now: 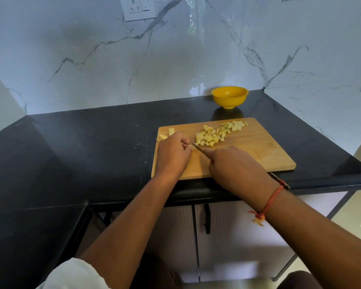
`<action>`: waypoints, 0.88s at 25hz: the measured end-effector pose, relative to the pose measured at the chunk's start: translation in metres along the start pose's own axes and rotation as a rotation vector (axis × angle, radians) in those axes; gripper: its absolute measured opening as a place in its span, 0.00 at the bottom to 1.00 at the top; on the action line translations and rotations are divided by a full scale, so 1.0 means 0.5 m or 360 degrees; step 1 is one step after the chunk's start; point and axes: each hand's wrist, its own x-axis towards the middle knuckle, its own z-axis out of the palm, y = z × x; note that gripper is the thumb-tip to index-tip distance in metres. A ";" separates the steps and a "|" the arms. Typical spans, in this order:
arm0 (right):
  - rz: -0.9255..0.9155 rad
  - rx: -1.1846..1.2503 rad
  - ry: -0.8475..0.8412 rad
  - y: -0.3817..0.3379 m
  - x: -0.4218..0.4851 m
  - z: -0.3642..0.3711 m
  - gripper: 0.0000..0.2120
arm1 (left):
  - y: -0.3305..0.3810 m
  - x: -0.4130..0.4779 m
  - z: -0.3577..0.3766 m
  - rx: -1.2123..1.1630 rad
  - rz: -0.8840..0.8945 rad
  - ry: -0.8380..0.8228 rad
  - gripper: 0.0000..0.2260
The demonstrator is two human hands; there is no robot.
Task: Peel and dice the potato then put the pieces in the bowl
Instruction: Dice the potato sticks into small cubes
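Black counter point(92, 147), wooden cutting board point(258, 147), yellow bowl point(229, 101)

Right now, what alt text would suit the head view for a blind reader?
A person's right hand grips a knife over a wooden cutting board, beside the curled left hand, which hides whatever is under it. A pile of diced potato lies on the board, with uncut strips at its left edge. An empty yellow bowl stands behind on the black counter.

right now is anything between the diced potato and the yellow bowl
Nothing visible. The diced potato lies on the cutting board; the bowl stands on the counter past the board's far edge, with only bare surface between.
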 end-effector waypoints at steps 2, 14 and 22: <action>-0.0003 -0.0022 -0.0010 0.011 -0.017 -0.003 0.24 | 0.002 -0.002 0.000 0.0004 -0.0004 0.0007 0.07; 0.0017 0.0188 0.0285 0.031 -0.038 -0.013 0.23 | -0.008 -0.001 0.000 -0.0068 -0.0034 -0.0029 0.07; 0.0020 0.0196 0.0175 -0.006 0.004 0.003 0.23 | -0.006 -0.003 -0.001 -0.0086 -0.0050 -0.0008 0.05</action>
